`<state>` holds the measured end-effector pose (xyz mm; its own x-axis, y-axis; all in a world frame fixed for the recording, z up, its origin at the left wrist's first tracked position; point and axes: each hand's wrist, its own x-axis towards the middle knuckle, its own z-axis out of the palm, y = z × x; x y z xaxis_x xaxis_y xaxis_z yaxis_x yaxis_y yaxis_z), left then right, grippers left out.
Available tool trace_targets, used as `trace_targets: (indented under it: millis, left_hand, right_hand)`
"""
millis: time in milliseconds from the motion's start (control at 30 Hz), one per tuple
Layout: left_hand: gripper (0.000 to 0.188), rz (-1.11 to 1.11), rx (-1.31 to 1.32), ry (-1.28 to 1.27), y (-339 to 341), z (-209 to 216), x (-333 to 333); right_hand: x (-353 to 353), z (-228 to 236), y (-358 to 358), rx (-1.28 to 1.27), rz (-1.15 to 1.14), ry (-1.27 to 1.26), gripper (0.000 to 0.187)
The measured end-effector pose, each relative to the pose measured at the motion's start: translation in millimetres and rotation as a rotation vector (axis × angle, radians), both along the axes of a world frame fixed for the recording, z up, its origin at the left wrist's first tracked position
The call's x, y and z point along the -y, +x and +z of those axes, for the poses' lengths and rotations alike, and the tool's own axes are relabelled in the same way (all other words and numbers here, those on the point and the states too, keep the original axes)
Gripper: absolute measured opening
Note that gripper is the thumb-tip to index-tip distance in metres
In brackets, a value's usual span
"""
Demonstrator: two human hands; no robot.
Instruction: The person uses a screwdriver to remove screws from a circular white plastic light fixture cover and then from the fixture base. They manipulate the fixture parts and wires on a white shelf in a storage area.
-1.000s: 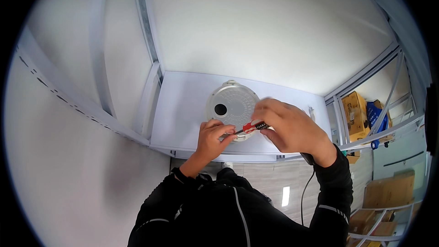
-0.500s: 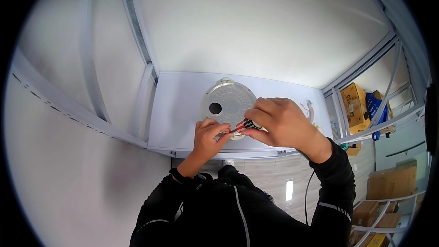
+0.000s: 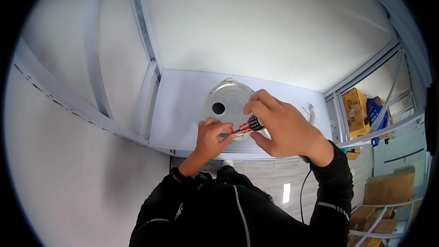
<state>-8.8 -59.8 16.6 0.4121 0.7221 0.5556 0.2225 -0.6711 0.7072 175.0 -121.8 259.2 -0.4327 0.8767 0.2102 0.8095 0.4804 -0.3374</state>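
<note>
Left hand [image 3: 212, 138] is reaching in from the near side, thumb and fingers pinching narrowly at the tip end of a screwdriver [image 3: 245, 127]. Right hand [image 3: 288, 127] is curving around the handle end from the right, fingers on the far side and thumb on the near side, standing fairly wide; cannot tell whether skin is touching the handle. Screwdriver is lying aslant between the two hands, tip toward the left and near, handle toward the right and slightly far. Its handle is showing red and pale stripes, then a black, dotted grip.

Tool is hovering above the near edge of a round metal plate [image 3: 235, 102], close by a clip [image 3: 240, 135] there. Plate is resting on a white table [image 3: 178, 105], mostly on the far side of the hands; the right hand is covering part of its right side. A dark round spot [image 3: 218, 108] is showing on the plate's left half. A second clip [image 3: 229, 80] is sitting at its far edge.

Farther right on the table, beyond the right hand, a pale curved piece [image 3: 312, 113] is lying, a thin red wire [image 3: 305, 110] showing beside it. Outside the frame at right, a cardboard box [image 3: 354, 113] is standing next to a blue bag [image 3: 375, 113].
</note>
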Motion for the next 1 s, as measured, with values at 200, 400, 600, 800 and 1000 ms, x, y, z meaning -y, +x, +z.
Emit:
trace_targets:
  millis: [200, 400, 600, 800, 1000]
  left_hand:
    - [0.032, -0.044, 0.0, -0.106, -0.9, 6.3, 0.4]
    - [0.031, -0.107, 0.018, -0.15, -5.7, 11.2, -5.2]
    - [0.028, -0.254, 0.052, -0.262, -7.0, 25.5, -12.4]
    - [0.026, -0.296, 0.08, -0.316, -10.4, 25.8, -14.5]
    - [0.024, -0.201, 0.074, -0.181, -5.5, 17.8, -9.4]
  right_hand:
    - [-8.9, -4.5, 14.8, 0.088, 0.143, 0.018, 0.029]
    - [-10.3, -8.6, 8.2, 0.109, 0.103, 0.044, 0.03]
    - [-11.9, -31.2, 6.4, -0.014, -0.023, 0.143, 0.034]
    - [-6.3, -39.1, -3.7, -0.02, -0.117, 0.23, 0.037]
    - [1.8, -33.2, -12.8, 0.01, -0.178, 0.221, 0.038]
